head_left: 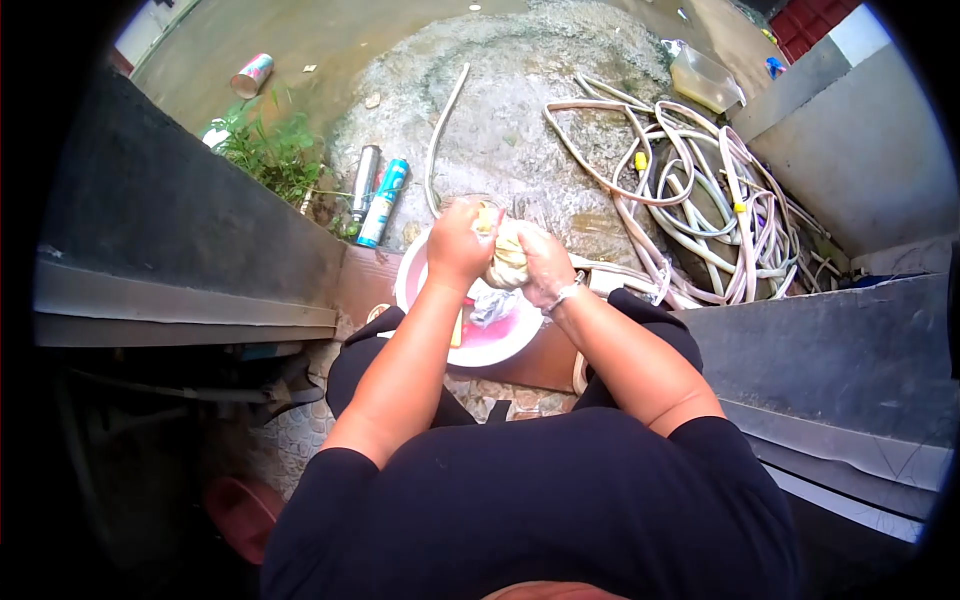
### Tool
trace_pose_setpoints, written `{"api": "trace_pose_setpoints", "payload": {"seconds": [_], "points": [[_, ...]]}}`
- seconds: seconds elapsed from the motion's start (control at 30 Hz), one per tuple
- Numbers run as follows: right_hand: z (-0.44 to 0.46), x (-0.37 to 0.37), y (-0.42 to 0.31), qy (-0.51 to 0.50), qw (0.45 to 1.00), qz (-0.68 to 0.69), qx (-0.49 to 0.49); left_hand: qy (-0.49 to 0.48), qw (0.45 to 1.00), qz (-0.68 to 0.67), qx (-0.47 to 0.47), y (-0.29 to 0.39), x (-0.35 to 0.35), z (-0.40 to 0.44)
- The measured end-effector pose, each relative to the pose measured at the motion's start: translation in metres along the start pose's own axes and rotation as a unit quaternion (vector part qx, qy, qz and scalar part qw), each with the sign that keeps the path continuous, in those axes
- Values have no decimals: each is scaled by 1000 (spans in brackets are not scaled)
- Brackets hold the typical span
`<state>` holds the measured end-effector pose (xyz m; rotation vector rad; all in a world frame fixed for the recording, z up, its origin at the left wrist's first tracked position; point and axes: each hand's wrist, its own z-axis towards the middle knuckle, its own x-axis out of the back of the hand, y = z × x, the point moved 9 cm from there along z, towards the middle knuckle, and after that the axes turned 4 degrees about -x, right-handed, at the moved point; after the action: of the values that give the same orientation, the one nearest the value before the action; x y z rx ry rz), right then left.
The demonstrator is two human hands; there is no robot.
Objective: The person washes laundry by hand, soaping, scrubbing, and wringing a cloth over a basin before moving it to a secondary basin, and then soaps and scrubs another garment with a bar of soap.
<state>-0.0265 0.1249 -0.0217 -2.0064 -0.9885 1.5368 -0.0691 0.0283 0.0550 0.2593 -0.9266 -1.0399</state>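
Both of my hands are closed on a bunched, pale yellow cloth (508, 264) held above a wide basin (412, 283). My left hand (463, 245) grips its left end, a bit of yellow showing at the fingers. On the other side my right hand (547, 265), with a bracelet at the wrist, is wrapped round the cloth. Inside the basin lie a greyish-white crumpled cloth (492, 308) and pinkish liquid (500, 335). A yellow item (457, 329) rests at the basin's left side, partly hidden by my left forearm.
A tangled heap of pale hose (690, 200) lies to the right, its loose end near the basin. Two spray cans, one silver (366, 180) and one blue (383, 203), are at the left. Low dark walls (200, 220) flank both sides. A clear plastic tub (706, 80) stands farther back.
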Motion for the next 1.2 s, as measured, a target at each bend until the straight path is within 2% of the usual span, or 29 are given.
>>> {"api": "trace_pose_setpoints", "payload": {"seconds": [0.07,0.1,0.33,0.4,0.53,0.6,0.77,0.83,0.9,0.93,1.03,1.07,1.13,1.2], "points": [[0,16,-1,75,996,52,4,-61,998,-28,9,-3,-17,-10],[0,19,-2,82,995,56,0,-91,995,-32,10,-5,-23,-13],[13,48,-9,66,997,-31,34,-169,983,-73,14,-9,-35,-15],[15,51,-12,67,997,-38,33,-250,963,-79,70,-10,-44,-22],[14,41,-17,37,995,-86,40,-275,954,-70,100,-20,-50,-28],[10,34,-21,20,993,-106,48,-285,945,-111,114,-18,-48,-27],[5,16,-29,-11,966,-249,65,-295,946,-103,87,-20,-51,-27],[2,10,-32,-13,966,-254,54,-287,949,-102,82,-23,-50,-25],[4,11,-30,-18,966,-255,50,-367,919,-36,141,-33,-55,-28],[4,12,-30,-18,966,-255,51,-367,919,-36,141,-31,-52,-27],[8,22,-34,36,944,-321,73,-268,960,71,44,-24,-36,-13],[10,23,-34,36,944,-320,73,-268,960,71,43,-26,-37,-12],[13,31,-35,55,945,-317,66,-247,960,79,110,-42,-35,-13],[15,32,-37,52,944,-315,85,-229,962,57,136,-47,-32,-12]]}}
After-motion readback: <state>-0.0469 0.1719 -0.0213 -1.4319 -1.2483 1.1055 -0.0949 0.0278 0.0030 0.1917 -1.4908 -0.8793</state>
